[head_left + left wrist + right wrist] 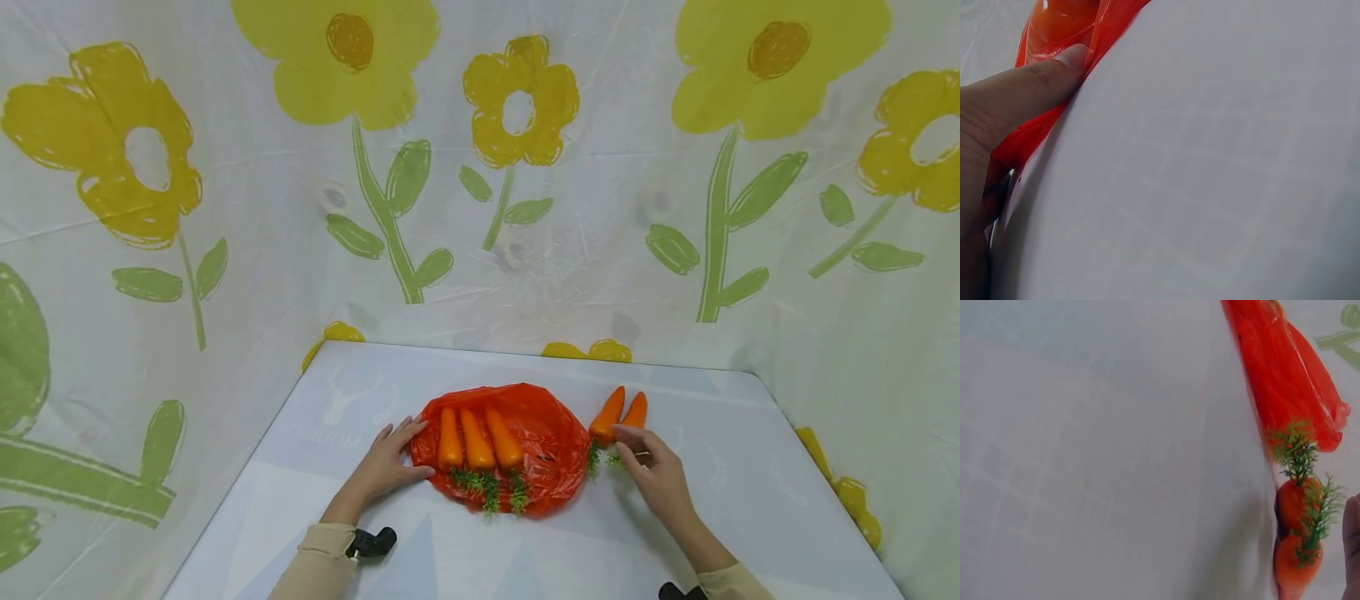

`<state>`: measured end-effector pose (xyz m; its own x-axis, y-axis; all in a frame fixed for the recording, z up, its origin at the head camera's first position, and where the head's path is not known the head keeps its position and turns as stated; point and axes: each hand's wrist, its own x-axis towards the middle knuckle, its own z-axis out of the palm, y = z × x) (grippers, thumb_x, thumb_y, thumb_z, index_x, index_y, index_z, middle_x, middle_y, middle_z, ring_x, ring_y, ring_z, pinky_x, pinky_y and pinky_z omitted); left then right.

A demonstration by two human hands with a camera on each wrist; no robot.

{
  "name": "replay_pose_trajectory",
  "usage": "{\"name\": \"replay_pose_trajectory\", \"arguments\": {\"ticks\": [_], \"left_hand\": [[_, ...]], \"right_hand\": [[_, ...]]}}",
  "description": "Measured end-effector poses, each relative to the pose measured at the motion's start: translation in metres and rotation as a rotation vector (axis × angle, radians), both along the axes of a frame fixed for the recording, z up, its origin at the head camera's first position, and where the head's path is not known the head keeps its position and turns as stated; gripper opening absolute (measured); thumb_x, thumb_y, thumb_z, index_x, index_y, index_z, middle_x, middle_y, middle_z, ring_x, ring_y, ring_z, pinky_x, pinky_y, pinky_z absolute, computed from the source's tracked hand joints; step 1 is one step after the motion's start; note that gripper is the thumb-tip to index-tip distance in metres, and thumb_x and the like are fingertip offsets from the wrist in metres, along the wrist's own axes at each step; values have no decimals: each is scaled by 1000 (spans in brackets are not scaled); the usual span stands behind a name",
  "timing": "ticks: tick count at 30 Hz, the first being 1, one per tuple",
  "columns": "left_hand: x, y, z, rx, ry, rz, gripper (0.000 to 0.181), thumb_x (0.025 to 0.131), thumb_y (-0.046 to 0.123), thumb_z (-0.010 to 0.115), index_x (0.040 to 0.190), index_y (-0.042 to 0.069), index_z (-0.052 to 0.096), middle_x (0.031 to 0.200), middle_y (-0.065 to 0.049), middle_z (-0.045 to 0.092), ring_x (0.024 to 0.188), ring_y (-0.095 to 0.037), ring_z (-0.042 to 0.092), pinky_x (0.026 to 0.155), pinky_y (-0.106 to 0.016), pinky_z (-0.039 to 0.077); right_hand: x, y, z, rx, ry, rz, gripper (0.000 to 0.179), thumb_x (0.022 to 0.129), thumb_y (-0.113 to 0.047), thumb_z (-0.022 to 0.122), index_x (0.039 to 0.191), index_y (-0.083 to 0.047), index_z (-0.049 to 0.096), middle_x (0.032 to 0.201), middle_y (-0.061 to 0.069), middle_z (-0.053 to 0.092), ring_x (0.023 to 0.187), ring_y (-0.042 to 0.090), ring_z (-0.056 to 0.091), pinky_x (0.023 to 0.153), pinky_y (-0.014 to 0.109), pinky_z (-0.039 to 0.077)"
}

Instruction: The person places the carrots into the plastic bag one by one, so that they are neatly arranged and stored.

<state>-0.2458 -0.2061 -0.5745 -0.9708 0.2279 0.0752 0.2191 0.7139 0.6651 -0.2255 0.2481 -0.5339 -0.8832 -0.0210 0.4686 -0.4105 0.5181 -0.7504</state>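
Observation:
A red plastic bag (551,433) lies spread on the table, and three carrots (477,442) with green leafy tops rest side by side on it. My left hand (386,462) is at the bag's left edge, its fingers spread. In the left wrist view, the thumb (1035,84) presses on the red plastic beside an orange carrot (1063,28). Right of the bag lie two more carrots (609,415), tips pointing away. My right hand (660,475) has its fingertips at their leafy ends. The right wrist view shows these carrots (1297,559) beside part of that hand (1352,534).
The white table (750,500) carries faint pale-blue patterns. Behind it and at both sides hangs a white sheet (600,275) printed with yellow flowers. Black straps or mounts (372,543) sit at both wrists.

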Motion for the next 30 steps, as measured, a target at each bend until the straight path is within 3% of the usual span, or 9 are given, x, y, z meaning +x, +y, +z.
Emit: {"name": "replay_pose_trajectory", "arguments": {"ticks": [5, 19, 30], "left_hand": [[0, 0, 0, 0, -16, 3, 90, 78, 46, 87, 153, 15, 49, 161, -7, 39, 153, -34, 23, 123, -58, 14], [0, 1, 2, -2, -21, 6, 89, 78, 48, 85, 153, 16, 49, 161, -7, 39, 154, -36, 21, 123, -60, 14], [-3, -1, -2, 0, 16, -24, 90, 78, 47, 86, 152, 12, 49, 161, -10, 39, 152, -34, 25, 124, -57, 13]], "right_hand": [[-5, 11, -8, 17, -4, -10, 27, 97, -7, 69, 124, -6, 69, 113, 13, 72, 89, 3, 63, 74, 10, 51], [-6, 25, -9, 29, -67, -85, 27, 99, -15, 68, 126, -8, 69, 107, 8, 69, 89, 3, 60, 74, 7, 48], [-16, 29, -11, 102, -156, -180, 37, 100, -28, 68, 132, -8, 67, 123, 14, 58, 89, 12, 57, 74, 11, 48]]}}
